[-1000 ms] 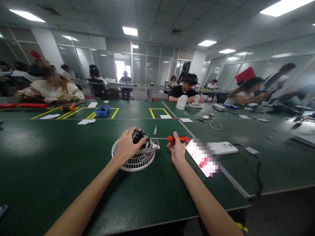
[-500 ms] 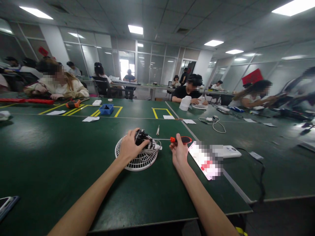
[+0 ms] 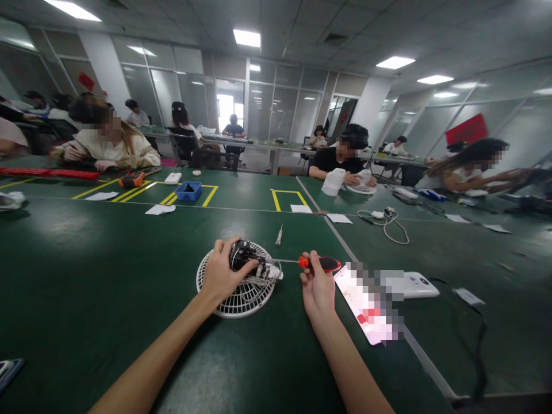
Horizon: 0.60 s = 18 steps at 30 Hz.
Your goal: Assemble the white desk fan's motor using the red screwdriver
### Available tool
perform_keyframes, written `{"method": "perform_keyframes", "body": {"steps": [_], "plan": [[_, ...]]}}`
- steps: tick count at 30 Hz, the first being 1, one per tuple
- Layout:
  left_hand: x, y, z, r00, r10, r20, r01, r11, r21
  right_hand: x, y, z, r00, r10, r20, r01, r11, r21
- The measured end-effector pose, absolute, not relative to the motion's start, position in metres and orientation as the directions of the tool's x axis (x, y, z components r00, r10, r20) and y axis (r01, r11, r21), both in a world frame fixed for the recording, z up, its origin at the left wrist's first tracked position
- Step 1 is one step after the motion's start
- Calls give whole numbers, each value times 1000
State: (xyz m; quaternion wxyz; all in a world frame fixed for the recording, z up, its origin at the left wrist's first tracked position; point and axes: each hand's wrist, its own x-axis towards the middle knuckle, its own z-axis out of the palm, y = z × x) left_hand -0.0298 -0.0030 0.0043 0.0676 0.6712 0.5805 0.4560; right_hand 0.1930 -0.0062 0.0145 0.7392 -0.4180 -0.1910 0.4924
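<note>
A white round fan grille (image 3: 241,293) lies flat on the green table (image 3: 107,270), with a black motor block (image 3: 242,254) and white wires on top. My left hand (image 3: 222,271) is closed round the motor block and holds it down on the grille. My right hand (image 3: 318,286) grips the red and black handle of a screwdriver (image 3: 319,263). Its thin shaft points left, with the tip at the motor's right side.
A phone (image 3: 366,302) lies right of my right hand, beside a white box (image 3: 414,284) with a black cable. A small loose screwdriver (image 3: 279,234) lies behind the fan. Farther off are a blue tray (image 3: 188,191), papers, a white cable (image 3: 388,221) and several seated people.
The view has tilted slightly and everything sits lower in the picture. Both hands keep their hold on the motor and the screwdriver; the screwdriver stays pointed at the motor.
</note>
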Motion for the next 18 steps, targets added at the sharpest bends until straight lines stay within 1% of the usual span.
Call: {"method": "perform_keyframes", "body": {"steps": [2,6,8,10,14,18], "plan": [[-30,-3,3,-101,833,544,711,-322,625,194,-7,17,421,899,-123,-585,165,-794],[-30,0,0,-92,809,581,691,-369,622,195,-9,22,410,894,-182,-649,146,-747],[-29,0,-1,-72,817,572,670,-386,634,197,-9,24,389,894,-224,-707,133,-695],[-28,0,-1,-76,837,542,644,-373,668,200,-8,25,367,893,-261,-736,107,-668],[-26,0,0,-101,863,495,595,-347,725,207,-5,24,341,899,-274,-724,66,-687],[-26,-1,0,-108,859,500,586,-352,730,209,-2,22,345,919,-189,-653,90,-752]]}}
